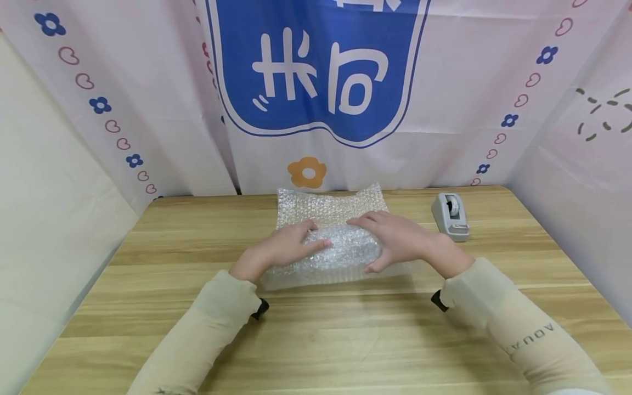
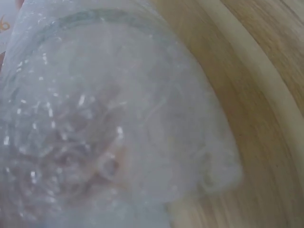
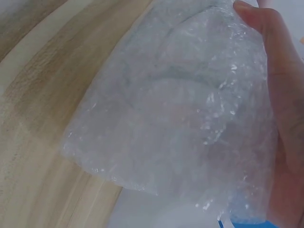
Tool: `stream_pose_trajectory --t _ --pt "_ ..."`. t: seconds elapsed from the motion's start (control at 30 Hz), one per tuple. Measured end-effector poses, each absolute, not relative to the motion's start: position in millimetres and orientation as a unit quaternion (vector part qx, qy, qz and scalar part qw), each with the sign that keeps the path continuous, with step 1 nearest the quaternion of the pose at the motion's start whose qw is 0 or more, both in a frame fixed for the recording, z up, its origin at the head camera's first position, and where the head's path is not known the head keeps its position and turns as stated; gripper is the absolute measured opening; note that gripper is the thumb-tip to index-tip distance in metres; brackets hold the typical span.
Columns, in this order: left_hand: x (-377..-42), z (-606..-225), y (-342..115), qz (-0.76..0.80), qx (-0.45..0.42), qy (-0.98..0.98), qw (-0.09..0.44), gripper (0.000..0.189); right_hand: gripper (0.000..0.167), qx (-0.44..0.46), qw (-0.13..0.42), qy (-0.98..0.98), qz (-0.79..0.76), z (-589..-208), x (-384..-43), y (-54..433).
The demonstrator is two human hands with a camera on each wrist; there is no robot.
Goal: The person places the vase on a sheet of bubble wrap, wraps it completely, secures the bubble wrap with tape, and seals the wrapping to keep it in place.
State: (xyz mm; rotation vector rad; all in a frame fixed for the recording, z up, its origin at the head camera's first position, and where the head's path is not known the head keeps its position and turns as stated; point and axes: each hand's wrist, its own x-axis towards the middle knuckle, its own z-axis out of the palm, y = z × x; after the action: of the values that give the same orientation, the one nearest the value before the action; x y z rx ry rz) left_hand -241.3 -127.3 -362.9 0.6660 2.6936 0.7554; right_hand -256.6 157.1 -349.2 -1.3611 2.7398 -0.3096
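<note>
Roll (image 1: 353,249): lies crosswise on the bench (image 1: 340,340) between my hands; in the wrist views a round rim (image 3: 180,76) shows faintly through the bubble wrap, of what I cannot tell.
Left hand (image 1: 283,245): clamped over the roll's nine o'clock end, thumb along the top.
Right hand (image 1: 400,238): clamped round the three o'clock end, thumb on the near side.
Sheet (image 1: 326,208): spreads flat at twelve o'clock from the roll, far corners lifting.
Dispenser (image 1: 450,216): between two and three o'clock, well apart from the roll.
Unwinding: I see no tape on the roll, so a loosened grip could let it spring slack.
Skew: uneven pressure from my hands could send the layers sideways.
Crushing: squeezing hard could burst bubbles, or crack the contents if brittle.
</note>
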Motion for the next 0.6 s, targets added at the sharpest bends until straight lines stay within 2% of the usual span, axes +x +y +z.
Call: stream_pose_trajectory --t 0.17,0.47,0.6 --pt "-244.8 -364.8 -127.0 0.254 0.232 0.931 0.118 0.074 0.103 -0.438 0.056 0.891 -0.109 -346.2 -260.9 156.2" --pt "-241.1 -363.6 -125.1 0.169 0.255 0.952 -0.002 0.066 0.100 -0.433 0.076 0.892 -0.110 -343.3 -264.3 154.4" --pt "-235.8 -357.1 -124.9 0.157 0.259 0.953 0.017 0.075 0.100 -0.430 0.081 0.893 -0.109 -342.5 -264.6 154.0"
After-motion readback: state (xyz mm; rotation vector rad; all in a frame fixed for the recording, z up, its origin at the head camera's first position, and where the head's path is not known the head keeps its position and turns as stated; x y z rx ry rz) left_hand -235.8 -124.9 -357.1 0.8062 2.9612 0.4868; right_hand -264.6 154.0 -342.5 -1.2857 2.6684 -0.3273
